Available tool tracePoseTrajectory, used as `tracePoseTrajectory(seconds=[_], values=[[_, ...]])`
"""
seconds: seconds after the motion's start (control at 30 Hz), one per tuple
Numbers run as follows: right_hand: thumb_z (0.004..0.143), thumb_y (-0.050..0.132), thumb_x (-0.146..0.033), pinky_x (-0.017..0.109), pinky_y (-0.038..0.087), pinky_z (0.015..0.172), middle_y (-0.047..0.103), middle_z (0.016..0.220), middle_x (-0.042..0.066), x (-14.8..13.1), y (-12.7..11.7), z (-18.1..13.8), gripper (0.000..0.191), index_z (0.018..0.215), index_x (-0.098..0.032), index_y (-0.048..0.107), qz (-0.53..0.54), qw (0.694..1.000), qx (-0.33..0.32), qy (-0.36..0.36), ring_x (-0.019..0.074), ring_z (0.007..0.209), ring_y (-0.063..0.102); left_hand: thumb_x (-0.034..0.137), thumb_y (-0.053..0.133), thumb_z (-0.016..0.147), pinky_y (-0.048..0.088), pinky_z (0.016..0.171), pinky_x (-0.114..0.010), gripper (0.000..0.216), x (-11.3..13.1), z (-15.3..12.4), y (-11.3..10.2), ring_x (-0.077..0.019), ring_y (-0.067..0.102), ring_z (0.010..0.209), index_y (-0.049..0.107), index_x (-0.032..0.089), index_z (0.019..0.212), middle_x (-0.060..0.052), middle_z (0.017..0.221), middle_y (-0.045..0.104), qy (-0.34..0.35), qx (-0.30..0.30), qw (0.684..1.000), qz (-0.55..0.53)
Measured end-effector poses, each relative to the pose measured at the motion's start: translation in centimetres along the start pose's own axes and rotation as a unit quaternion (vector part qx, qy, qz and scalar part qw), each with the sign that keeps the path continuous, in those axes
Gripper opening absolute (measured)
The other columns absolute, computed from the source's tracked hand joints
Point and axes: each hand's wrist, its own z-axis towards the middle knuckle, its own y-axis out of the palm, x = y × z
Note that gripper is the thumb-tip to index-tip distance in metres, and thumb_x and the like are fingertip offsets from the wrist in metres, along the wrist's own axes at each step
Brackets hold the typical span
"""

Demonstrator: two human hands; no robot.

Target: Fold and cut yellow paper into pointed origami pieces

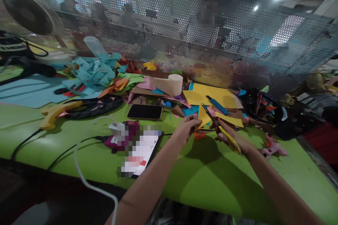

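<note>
Between its thumb and fingers, my left hand pinches a small piece of yellow paper. A pair of scissors with yellow handles is in my right hand, its dark blades pointing up and away beside that paper. The blades look slightly parted; whether they touch the paper I cannot tell. Just beyond my hands lie a blue utility knife, a larger yellow sheet and a yellow strip. An orange scrap rests on the table below my left fingers.
The green table carries a dark-screened phone, a lit phone, a purple power adapter and a yellow-handled glue gun. Blue paper pieces are heaped at left near a fan. A perforated metal screen stands behind.
</note>
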Motion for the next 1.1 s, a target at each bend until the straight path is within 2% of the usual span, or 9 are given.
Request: tracePoseTrajectory(seconds=[0.27,0.33,0.5,0.63,0.8,1.0,1.1], values=[[0.085,0.051,-0.067,0.038,0.049,0.086,0.057,0.103,0.007,-0.1,0.3,-0.2,0.054,0.116,-0.022,0.055,0.032,0.999,0.004,0.01,0.0243,0.097,0.054,0.021,0.084,0.046,0.048,0.06,-0.021,0.032,-0.6,0.3,-0.2,-0.0091,0.056,0.061,0.056,0.018,0.062,0.002,0.065,0.06,-0.002,-0.007,1.0,0.017],[0.085,0.052,-0.067,0.035,0.05,0.08,0.058,0.1,0.007,-0.1,0.4,-0.2,0.056,0.118,-0.021,0.056,0.044,0.999,0.007,0.014,0.0225,0.091,0.055,0.021,0.083,0.047,0.047,0.059,-0.021,0.031,-0.7,0.2,-0.1,-0.0092,0.056,0.061,0.057,0.018,0.063,0.002,0.064,0.06,-0.005,-0.017,0.999,0.032],[0.086,0.049,-0.069,0.026,0.045,0.057,0.053,0.074,0.001,-0.1,0.7,-0.1,0.064,0.126,-0.02,0.051,0.068,0.997,0.006,0.031,0.0157,0.066,0.048,0.021,0.084,0.048,0.042,0.052,-0.019,0.031,-1.1,0.1,-0.1,-0.0079,0.052,0.055,0.057,0.018,0.063,0.003,0.06,0.057,-0.012,-0.027,0.998,0.05],[0.083,0.052,-0.071,0.024,0.039,0.048,0.047,0.07,-0.002,0.2,1.0,0.0,0.061,0.119,-0.021,0.054,0.089,0.995,0.012,0.038,0.0128,0.058,0.042,0.02,0.084,0.049,0.042,0.053,-0.018,0.032,-1.1,0.1,-0.1,-0.0076,0.052,0.055,0.056,0.018,0.063,0.003,0.06,0.057,-0.017,-0.03,0.998,0.046],[0.081,0.056,-0.069,0.023,0.036,0.045,0.041,0.066,-0.004,0.4,1.3,0.2,0.052,0.101,-0.022,0.056,0.104,0.993,0.033,0.05,0.011,0.054,0.04,0.022,0.083,0.049,0.041,0.054,-0.019,0.031,-1.0,0.0,-0.2,-0.0075,0.052,0.056,0.055,0.018,0.064,0.003,0.063,0.057,-0.02,-0.037,0.998,0.05],[0.078,0.062,-0.065,0.024,0.03,0.044,0.044,0.064,-0.003,1.3,1.9,0.6,0.046,0.085,-0.02,0.059,0.067,0.991,0.094,0.06,0.0106,0.051,0.037,0.021,0.083,0.048,0.039,0.054,-0.019,0.032,-1.0,0.1,-0.2,-0.0067,0.05,0.054,0.054,0.017,0.063,0.004,0.06,0.056,-0.01,-0.041,0.998,0.043],[0.081,0.058,-0.065,0.024,0.027,0.04,0.044,0.059,-0.004,1.8,1.7,0.9,0.045,0.088,-0.02,0.06,0.064,0.99,0.108,0.071,0.0092,0.044,0.033,0.021,0.081,0.05,0.04,0.055,-0.018,0.03,-0.9,0.1,-0.1,-0.0068,0.051,0.055,0.055,0.017,0.064,0.004,0.06,0.056,-0.002,-0.032,0.998,0.046]])
